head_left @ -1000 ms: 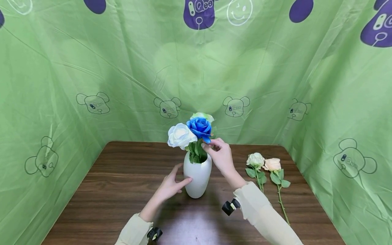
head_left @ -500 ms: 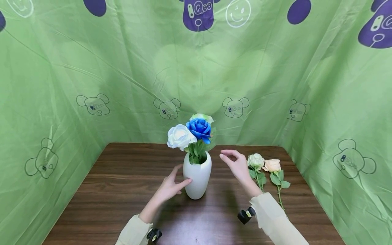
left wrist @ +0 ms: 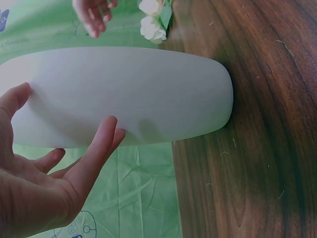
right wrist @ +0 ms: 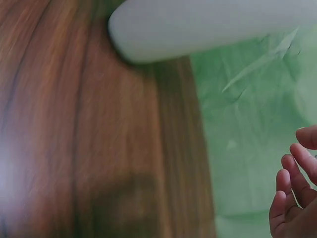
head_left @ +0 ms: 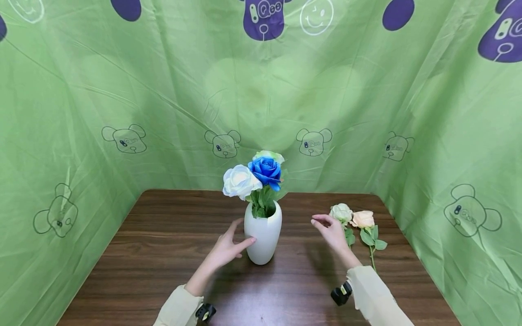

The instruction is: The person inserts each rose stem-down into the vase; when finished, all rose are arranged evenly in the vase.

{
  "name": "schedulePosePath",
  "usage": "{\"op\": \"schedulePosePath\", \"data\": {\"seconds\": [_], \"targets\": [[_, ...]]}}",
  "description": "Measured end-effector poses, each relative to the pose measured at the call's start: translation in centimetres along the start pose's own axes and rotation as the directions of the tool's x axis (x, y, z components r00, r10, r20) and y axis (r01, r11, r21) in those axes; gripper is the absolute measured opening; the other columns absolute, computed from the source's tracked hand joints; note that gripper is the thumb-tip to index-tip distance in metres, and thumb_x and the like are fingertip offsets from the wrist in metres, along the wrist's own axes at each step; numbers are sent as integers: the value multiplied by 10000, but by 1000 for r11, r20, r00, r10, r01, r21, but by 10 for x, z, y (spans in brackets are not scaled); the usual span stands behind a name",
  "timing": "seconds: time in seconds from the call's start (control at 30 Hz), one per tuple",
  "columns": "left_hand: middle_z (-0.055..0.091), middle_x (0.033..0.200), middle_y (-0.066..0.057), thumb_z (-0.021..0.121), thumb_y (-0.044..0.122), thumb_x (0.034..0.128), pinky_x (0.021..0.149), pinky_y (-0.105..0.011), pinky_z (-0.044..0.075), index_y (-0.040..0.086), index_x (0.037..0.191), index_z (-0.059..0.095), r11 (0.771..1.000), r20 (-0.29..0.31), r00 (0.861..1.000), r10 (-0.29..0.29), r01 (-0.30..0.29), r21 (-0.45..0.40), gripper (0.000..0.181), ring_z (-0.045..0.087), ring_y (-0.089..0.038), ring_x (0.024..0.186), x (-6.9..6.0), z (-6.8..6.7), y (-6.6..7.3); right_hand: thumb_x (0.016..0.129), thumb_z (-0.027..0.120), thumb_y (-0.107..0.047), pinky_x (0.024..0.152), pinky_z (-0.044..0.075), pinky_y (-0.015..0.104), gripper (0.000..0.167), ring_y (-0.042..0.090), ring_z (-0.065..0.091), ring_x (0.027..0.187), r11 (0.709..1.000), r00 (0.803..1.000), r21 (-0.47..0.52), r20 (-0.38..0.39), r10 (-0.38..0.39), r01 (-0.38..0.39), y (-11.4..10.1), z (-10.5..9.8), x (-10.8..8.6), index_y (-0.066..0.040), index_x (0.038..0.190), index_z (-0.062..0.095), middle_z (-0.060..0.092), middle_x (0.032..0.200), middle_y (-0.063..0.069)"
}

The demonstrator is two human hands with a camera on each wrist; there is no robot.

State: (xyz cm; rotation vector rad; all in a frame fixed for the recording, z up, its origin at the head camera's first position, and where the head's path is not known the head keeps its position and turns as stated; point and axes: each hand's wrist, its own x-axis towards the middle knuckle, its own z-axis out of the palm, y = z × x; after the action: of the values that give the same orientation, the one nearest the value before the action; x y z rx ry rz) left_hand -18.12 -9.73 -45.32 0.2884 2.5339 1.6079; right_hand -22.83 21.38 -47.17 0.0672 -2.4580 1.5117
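Rightward, away from the flowers at centre, the right hand has moved, fingers loosely bent and holding nothing, near the cream rose and peach rose. At centre, the left hand, fingers spread, touches the white vase, upright with blue rose and white rose.

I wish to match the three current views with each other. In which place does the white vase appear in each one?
Head: the white vase is upright, below the picture's centre.
Left wrist: it lies sideways across the upper half, reaching the left edge, with its base toward the right.
Right wrist: only part shows, at the top right, cut by the frame, with its base toward the left.
Shared landmark: the wooden table.
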Motion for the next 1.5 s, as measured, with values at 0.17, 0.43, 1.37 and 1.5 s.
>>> {"op": "schedulePosePath", "data": {"seconds": [0.17,0.43,1.37,1.5], "targets": [[373,1261,-304,611,475,783,569,-301,484,166,1364,263,1000,2,1000,-2,2,-2,744,590,-158,512,0,0,1,798,659,-124,626,431,220,216,152,555,753,997,999,-68,0,42,-42,29,-7,1,20,958,652,637,870,112],[373,1269,-289,608,477,786,570,-299,485,148,1367,258,1000,5,1000,-1,1,-1,754,590,-158,518,1,0,1,798,643,-144,586,409,273,211,156,550,698,970,988,-200,-100,121,-139,64,-20,-1,-11,961,660,639,886,124],[359,1278,-294,604,500,776,616,-320,485,159,1366,261,999,-4,1000,-16,16,33,763,587,-147,513,0,0,2,815,608,-245,612,395,387,400,299,552,821,856,905,-296,-130,405,-425,97,-46,-18,-17,1137,544,607,943,153],[351,1279,-303,602,496,779,621,-327,485,143,1368,259,999,-1,1000,-12,12,29,767,586,-148,513,-1,0,3,807,612,-226,616,401,400,358,302,558,827,842,902,-325,-124,414,-431,96,-44,-17,-42,1112,576,624,918,130]]}}
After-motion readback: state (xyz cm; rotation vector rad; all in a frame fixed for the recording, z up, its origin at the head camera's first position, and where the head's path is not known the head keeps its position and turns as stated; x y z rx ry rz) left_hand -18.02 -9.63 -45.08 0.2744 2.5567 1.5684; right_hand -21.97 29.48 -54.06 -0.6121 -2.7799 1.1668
